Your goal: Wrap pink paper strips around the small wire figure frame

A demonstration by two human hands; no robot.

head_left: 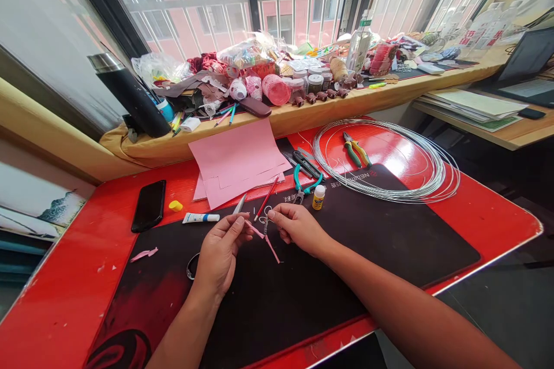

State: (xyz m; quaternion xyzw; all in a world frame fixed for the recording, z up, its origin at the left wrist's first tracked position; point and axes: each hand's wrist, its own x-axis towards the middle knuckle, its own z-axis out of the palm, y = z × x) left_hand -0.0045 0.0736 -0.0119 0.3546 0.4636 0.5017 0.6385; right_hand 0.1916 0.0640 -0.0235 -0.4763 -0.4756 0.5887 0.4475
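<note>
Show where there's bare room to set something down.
Bare mat lies between the wire coil and right forearm, and between it and the left forearm. The red tabletop left of the mat, nearer than the phone, is mostly bare. Crowded: the windowsill, and around the pink paper, teal pliers and bottle.

Plain pink paper sheets (pixel 238 155)

The red desk (pixel 497 230) carries a black mat (pixel 311 282), a phone (pixel 148 206), pink sheets (pixel 238 155), a wire coil (pixel 433 170) and pliers (pixel 357 150).
</note>
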